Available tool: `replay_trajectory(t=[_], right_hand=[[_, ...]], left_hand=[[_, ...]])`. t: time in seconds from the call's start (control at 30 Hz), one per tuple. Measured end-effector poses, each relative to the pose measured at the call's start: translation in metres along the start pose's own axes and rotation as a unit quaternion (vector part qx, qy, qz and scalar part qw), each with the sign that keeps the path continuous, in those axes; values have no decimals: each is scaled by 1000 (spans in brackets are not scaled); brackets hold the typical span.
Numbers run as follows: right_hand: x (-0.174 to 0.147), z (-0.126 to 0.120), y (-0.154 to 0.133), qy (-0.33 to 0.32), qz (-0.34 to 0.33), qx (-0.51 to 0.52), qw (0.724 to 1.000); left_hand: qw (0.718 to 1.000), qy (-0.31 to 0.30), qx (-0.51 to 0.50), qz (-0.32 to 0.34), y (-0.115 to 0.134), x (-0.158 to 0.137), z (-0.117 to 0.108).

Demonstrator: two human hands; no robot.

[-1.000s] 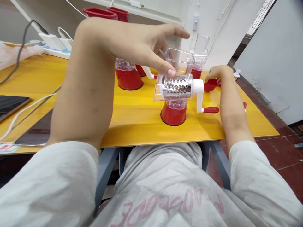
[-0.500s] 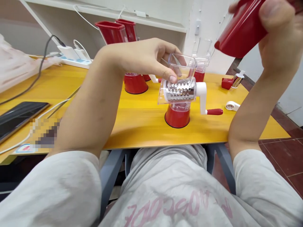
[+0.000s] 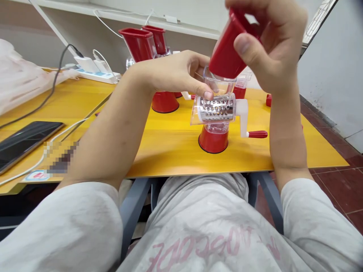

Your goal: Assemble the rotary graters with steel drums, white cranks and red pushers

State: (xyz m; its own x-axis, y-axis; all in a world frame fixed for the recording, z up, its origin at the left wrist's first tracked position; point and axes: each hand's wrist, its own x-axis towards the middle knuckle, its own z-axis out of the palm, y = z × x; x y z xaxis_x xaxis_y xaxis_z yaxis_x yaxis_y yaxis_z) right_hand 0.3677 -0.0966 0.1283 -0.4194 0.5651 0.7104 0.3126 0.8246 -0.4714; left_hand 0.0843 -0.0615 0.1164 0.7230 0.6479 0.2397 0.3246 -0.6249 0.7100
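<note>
A rotary grater stands upright on the table, with a perforated metal drum in its clear housing, a red base and a white crank with a red knob. My left hand grips the clear chute of this grater, thumb in front and the other fingers partly hidden behind. My right hand holds a red food pusher, tilted, right above the chute's mouth. The pusher's lower end overlaps the chute's rim in view; whether it is inside, I cannot tell.
Two more graters with red hopper tops stand behind my left hand. Another clear one is at the back, partly hidden. On the left lie a phone, cables, a power strip and a plastic bag. A shelf runs behind.
My right hand has brought the red food pusher leftward and down from the upper right to over the chute. My left hand keeps its grip on the grater.
</note>
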Motion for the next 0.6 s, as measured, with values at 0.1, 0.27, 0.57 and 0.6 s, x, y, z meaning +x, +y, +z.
replay_trajectory(t=[0.1,0.27,0.57,0.6], right_hand=[[3,5,-4,-87,116,-25,989],[6,7,-6,-136,138,-38,980],[5,9,6,-23,11,-84,996],[7,13,9,-16,-17,-70,997]], left_hand=[[999,-26,-29,-2,1,1,0],[999,-15,-25,16,1,-1,1],[998,-25,-46,32,-5,1,0],[999,-19,-36,28,-6,1,0]])
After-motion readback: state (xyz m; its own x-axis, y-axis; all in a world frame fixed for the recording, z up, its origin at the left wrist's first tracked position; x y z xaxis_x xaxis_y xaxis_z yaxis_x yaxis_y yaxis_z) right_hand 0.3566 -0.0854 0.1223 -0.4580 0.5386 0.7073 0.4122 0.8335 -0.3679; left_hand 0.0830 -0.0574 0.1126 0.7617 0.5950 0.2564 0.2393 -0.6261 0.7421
